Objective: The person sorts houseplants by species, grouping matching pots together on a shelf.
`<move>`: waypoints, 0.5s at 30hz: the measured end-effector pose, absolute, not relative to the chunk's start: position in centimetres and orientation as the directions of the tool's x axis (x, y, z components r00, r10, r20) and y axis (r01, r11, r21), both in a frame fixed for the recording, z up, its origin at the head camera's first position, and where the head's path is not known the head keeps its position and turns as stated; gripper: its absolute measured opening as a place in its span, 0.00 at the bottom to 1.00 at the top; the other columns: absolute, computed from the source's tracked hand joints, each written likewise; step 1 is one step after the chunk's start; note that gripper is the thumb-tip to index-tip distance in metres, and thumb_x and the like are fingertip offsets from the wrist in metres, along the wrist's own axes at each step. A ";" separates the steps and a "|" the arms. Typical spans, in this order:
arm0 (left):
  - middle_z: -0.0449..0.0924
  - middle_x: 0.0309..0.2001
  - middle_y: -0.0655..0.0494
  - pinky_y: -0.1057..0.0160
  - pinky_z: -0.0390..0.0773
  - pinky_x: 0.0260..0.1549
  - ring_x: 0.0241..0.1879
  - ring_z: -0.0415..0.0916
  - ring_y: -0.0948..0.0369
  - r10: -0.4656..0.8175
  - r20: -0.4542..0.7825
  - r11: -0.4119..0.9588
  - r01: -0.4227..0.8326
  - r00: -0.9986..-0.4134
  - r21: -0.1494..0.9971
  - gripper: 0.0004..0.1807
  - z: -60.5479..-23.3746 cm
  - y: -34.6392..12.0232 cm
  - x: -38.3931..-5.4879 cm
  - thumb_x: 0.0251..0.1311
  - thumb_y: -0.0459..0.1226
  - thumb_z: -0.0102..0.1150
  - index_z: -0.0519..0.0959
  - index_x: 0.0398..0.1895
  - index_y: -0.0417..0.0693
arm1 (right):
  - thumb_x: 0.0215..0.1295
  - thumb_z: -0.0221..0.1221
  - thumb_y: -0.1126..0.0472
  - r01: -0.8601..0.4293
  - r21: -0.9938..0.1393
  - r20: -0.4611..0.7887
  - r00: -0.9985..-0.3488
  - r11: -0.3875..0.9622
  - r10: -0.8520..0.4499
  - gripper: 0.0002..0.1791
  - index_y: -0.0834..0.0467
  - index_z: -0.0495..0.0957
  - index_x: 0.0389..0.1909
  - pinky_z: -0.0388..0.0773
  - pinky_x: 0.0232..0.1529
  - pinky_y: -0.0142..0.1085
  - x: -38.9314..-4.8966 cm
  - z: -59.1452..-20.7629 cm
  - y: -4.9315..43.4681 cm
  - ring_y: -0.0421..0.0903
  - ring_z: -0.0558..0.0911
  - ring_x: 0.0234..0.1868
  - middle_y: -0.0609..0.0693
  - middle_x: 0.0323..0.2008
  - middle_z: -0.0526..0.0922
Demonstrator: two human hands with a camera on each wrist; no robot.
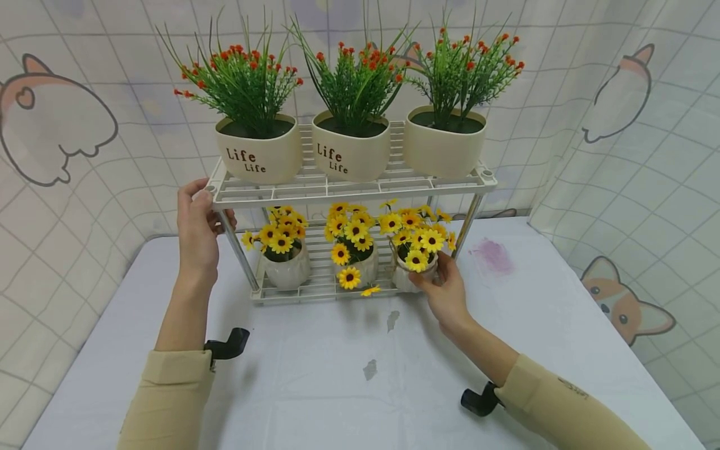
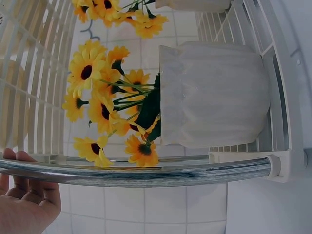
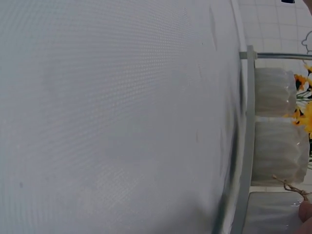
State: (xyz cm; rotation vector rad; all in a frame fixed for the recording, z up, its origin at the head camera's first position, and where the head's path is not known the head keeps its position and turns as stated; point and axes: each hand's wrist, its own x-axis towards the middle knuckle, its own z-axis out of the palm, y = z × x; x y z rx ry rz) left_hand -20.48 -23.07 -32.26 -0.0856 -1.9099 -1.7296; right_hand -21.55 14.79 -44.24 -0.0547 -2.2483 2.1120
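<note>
A white two-tier wire rack [image 1: 349, 199] with metal posts stands on the table. My left hand [image 1: 197, 237] grips its upper left corner, thumb at the front and fingers behind the post [image 2: 146, 174]. On the lower shelf, my right hand [image 1: 448, 297] holds the rightmost small white pot [image 1: 404, 279] of yellow flowers, thumb in front and fingers at its right side. A twine bow [image 3: 291, 187] shows on that pot. Beside it sit a middle white pot [image 1: 365, 267] and a left white pot [image 1: 288, 270], both with yellow flowers.
Three larger cream pots with orange-red flowers, left [image 1: 261, 153], middle [image 1: 354, 150] and right [image 1: 444, 147], line the top shelf. A white cloth covers the table [image 1: 315, 375]. A patterned curtain [image 1: 112, 206] hangs behind and at both sides.
</note>
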 end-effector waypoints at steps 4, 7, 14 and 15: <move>0.72 0.34 0.51 0.61 0.68 0.39 0.32 0.69 0.56 -0.318 0.427 0.171 0.391 -0.847 0.904 0.21 -32.3 -23.0 -20.5 0.78 0.48 0.34 0.64 0.67 0.55 | 0.68 0.65 0.68 -0.010 -0.998 0.013 -0.998 0.059 0.060 0.43 0.66 0.52 0.77 0.51 0.75 0.43 -21.6 -44.3 14.7 0.51 0.50 0.80 0.60 0.78 0.54; 0.72 0.34 0.51 0.60 0.68 0.40 0.32 0.69 0.56 -0.318 0.423 0.177 0.385 -0.849 0.906 0.21 -32.4 -22.9 -20.4 0.78 0.49 0.34 0.64 0.67 0.56 | 0.70 0.63 0.68 -0.006 -0.997 0.010 -0.998 0.075 0.057 0.42 0.66 0.51 0.78 0.51 0.75 0.45 -21.4 -44.1 14.9 0.53 0.50 0.80 0.61 0.79 0.54; 0.73 0.34 0.52 0.61 0.69 0.39 0.32 0.70 0.57 -0.309 0.425 0.157 0.395 -0.851 0.905 0.21 -32.3 -22.7 -20.4 0.78 0.48 0.34 0.64 0.68 0.54 | 0.74 0.58 0.66 0.018 -0.994 -0.015 -1.000 0.109 0.027 0.39 0.66 0.50 0.79 0.57 0.74 0.48 -20.2 -43.6 15.8 0.55 0.51 0.79 0.61 0.79 0.53; 0.73 0.35 0.52 0.61 0.69 0.39 0.33 0.70 0.57 -0.308 0.424 0.160 0.393 -0.851 0.905 0.21 -32.2 -22.7 -20.4 0.78 0.48 0.34 0.64 0.68 0.54 | 0.74 0.58 0.66 0.026 -0.994 -0.024 -1.000 0.105 0.021 0.39 0.65 0.50 0.79 0.57 0.73 0.48 -20.0 -43.5 15.9 0.55 0.52 0.79 0.61 0.79 0.53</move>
